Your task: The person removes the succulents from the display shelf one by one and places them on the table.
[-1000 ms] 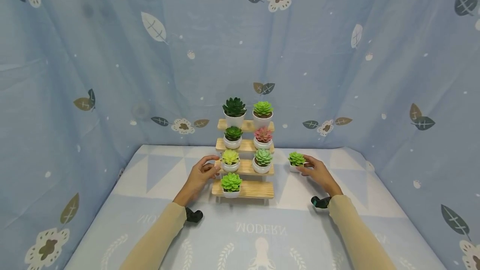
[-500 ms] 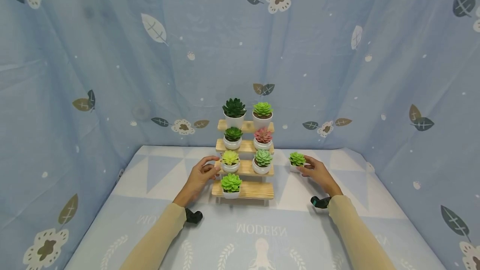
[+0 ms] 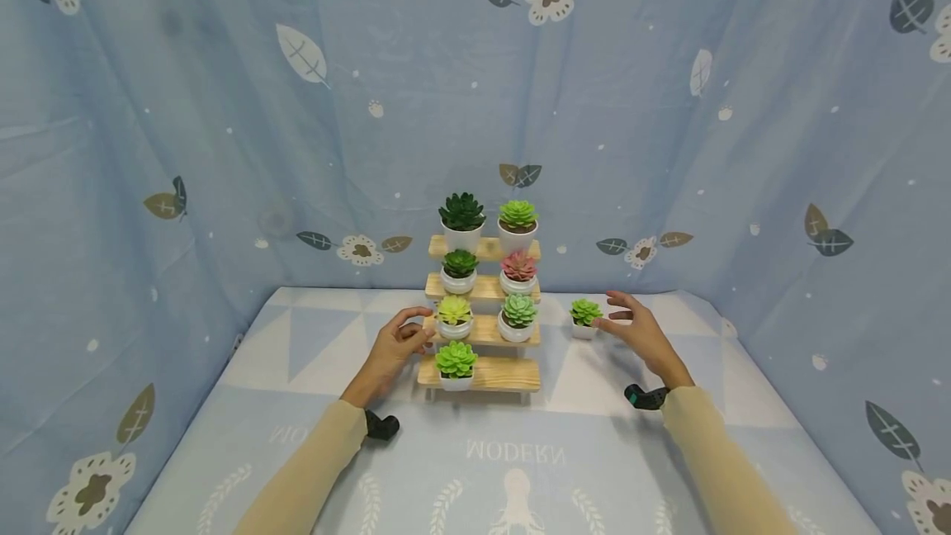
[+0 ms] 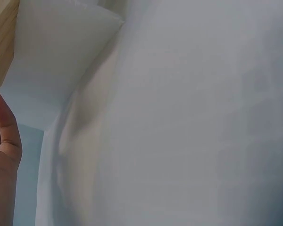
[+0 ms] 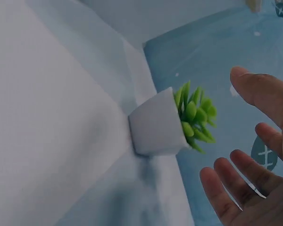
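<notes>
Left hand (image 3: 394, 347) pinches tiered pale-wood stand (image 3: 508, 374) at one end; right hand (image 3: 645, 338), spread and empty beside bright-green succulent in square white pot (image 3: 584, 319), could topple it by brushing.

The word "MODERN" (image 3: 516, 452) is standing out in pale capitals on the light blue and white tablecloth (image 3: 446, 428), running left to right on the near side of the wooden stand (image 3: 508, 373). Farther left on the same cloth, fainter pale letters, apparently "MO" (image 3: 288, 434), are breaking off at the beige left sleeve (image 3: 315, 461). Both letterings are blending into the cloth's pale blue ground.
</notes>
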{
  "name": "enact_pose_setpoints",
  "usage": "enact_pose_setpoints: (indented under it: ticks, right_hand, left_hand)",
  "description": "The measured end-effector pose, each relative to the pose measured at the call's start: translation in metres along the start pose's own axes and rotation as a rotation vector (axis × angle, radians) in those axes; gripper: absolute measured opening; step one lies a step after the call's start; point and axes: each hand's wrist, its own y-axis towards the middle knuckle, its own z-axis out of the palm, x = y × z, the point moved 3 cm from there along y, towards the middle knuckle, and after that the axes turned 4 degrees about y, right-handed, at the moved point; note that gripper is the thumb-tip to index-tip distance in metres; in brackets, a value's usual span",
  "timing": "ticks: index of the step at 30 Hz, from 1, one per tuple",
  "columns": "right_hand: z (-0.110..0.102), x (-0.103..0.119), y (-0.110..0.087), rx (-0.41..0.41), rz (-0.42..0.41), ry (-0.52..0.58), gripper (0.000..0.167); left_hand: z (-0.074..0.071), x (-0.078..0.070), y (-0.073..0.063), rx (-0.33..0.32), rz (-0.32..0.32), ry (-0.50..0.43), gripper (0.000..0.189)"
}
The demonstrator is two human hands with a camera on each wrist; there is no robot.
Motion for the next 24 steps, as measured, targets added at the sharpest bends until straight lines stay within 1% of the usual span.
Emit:
enact_pose_setpoints:
  ticks: [4,9,15,20,24]
  right_hand:
    - [0.002,0.017,-0.006,-0.035,-0.045,-0.022,0.078]
    - [0.013,0.037,-0.014,-0.061,-0.11,-0.023,0.074]
    - [0.026,0.057,-0.027,-0.041,-0.168,-0.018,0.071]
    - [0.035,0.073,-0.034,-0.019,-0.207,0.009,0.068]
    - [0.045,0.082,-0.041,0.016,-0.224,0.001,0.065]
  left_hand:
    - [0.0,0.0,-0.001,-0.009,-0.003,0.004,0.045]
    - [0.001,-0.001,-0.001,-0.011,0.006,0.019,0.045]
    - [0.002,-0.002,-0.001,0.001,0.0,0.006,0.045]
    - [0.001,-0.003,0.001,0.006,0.008,0.017,0.046]
    - [-0.002,-0.003,0.0,0.011,0.0,0.033,0.045]
